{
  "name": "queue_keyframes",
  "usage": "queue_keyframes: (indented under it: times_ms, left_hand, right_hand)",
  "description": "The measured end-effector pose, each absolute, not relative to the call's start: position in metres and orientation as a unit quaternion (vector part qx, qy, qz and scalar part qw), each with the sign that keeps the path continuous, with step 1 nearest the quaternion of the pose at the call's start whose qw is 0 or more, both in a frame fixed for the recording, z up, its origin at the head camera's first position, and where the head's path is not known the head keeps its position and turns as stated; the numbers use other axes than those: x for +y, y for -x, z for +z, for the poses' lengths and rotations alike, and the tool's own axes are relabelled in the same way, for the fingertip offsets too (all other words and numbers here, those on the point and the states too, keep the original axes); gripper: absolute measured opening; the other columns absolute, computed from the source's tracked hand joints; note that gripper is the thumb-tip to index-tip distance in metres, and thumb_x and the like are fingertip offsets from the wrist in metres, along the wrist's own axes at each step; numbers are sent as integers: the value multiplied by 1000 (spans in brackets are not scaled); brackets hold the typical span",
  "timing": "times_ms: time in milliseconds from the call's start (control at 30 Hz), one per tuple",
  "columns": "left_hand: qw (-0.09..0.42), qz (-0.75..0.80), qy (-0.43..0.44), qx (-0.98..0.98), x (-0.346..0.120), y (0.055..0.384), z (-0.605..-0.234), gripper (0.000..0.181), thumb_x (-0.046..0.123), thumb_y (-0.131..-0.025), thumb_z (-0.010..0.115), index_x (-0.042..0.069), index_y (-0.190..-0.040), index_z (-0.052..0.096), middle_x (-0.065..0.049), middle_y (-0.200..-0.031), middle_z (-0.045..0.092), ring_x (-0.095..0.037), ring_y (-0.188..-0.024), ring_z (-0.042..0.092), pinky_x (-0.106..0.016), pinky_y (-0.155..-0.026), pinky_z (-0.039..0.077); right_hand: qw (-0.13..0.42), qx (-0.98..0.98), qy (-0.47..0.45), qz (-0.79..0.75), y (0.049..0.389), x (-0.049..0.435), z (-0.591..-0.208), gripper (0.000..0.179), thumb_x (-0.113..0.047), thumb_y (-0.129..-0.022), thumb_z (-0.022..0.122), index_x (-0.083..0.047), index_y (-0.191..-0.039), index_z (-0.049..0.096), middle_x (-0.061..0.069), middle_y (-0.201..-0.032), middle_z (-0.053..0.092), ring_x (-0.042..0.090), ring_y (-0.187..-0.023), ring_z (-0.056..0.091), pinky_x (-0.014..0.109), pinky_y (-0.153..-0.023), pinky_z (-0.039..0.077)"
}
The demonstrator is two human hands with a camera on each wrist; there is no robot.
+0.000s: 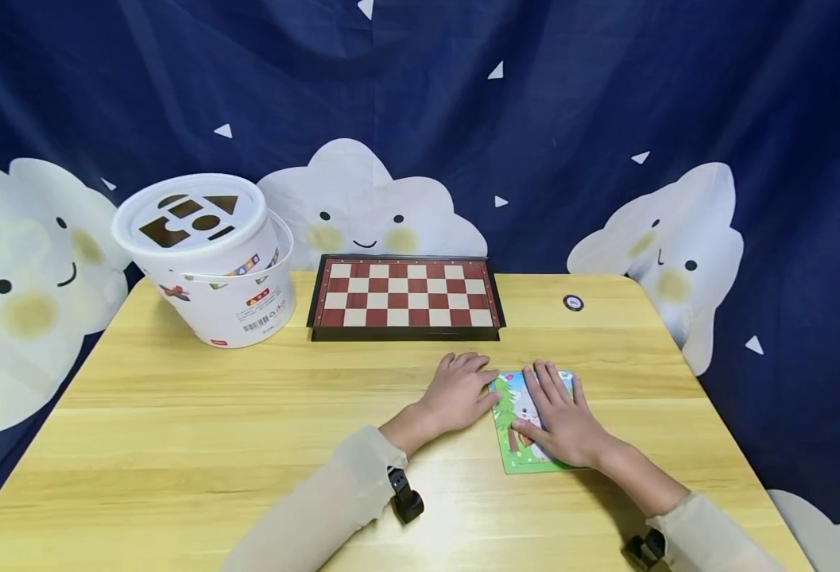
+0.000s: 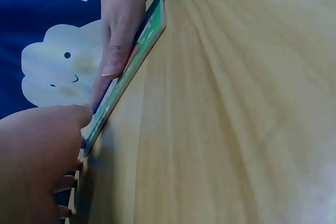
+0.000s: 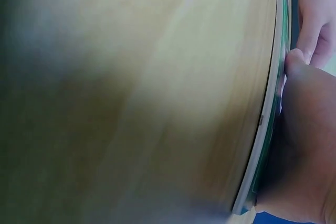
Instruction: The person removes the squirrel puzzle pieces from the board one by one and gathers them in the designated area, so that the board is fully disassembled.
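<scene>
A flat picture board with a green tree and a grey-white cartoon animal lies on the wooden table, right of the middle. Spread over its right part, my right hand rests with straight fingers and covers much of the picture. My left hand is at the board's upper left edge, thumb and forefinger touching it, the other fingers loosely bent on the table side. The left wrist view shows the board's edge between both hands. Seen from the right wrist, the board's pale side runs under my right palm.
A red-and-white checkered game board in a black frame stands at the back. To its left is a white bucket with shape holes in its lid. A small dark round chip lies back right. A blue cloud-patterned curtain hangs behind the table.
</scene>
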State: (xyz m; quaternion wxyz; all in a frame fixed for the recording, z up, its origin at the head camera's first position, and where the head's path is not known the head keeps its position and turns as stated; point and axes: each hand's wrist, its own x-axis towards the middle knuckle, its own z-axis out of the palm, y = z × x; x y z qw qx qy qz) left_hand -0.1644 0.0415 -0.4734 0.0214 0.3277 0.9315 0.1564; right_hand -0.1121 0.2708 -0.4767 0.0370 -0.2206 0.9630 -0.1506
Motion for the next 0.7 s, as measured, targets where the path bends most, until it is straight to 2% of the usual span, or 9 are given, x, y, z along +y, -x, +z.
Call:
queue_keyframes:
  times_ms: [133,200,333,500,600,700]
  left_hand:
    - [33,154,-328,932,42,160,-474,50,46,-105,51,17,-145,58,-10,-156,45,-30,-147,36,-58,-119,23]
    - [30,155,-327,932,43,158,-475,49,46,-105,51,16,-143,59,-9,-155,47,-29,-146,37,-56,-119,24]
    - [3,160,-313,936,50,158,-476,40,41,-104,55,14,-132,65,-5,-138,59,-22,-128,50,-43,-109,39]
    - [-11,176,-276,945,62,159,-476,34,40,-101,63,9,-115,67,-4,-111,57,-18,-101,49,-31,-89,46]
    - [-4,182,-263,947,66,160,-475,36,42,-99,65,7,-109,65,-3,-103,53,-17,-95,48,-29,-84,47]
    - [6,194,-253,948,68,160,-473,37,41,-98,67,6,-109,64,-3,-102,53,-17,-95,49,-29,-86,48]
  right_hand:
    - [58,965,214,-143,113,269,-474,86,-52,-103,51,2,-160,16,28,-166,8,47,-152,5,72,-115,-2]
    - [68,966,210,-133,114,269,-474,86,-52,-103,52,2,-160,16,27,-166,7,46,-153,4,72,-115,-2]
    - [75,968,206,-125,115,270,-478,86,-53,-104,50,-1,-161,14,24,-168,4,43,-154,2,70,-116,-4]
    - [46,964,218,-144,115,271,-483,86,-53,-103,52,-1,-161,17,27,-166,10,45,-153,6,71,-115,-3]
    - [42,964,217,-147,113,269,-479,86,-52,-103,53,1,-160,19,28,-165,11,47,-152,8,72,-114,-1]
    - [58,967,209,-134,113,268,-476,86,-53,-103,51,0,-161,16,26,-167,8,45,-153,5,71,-115,-3]
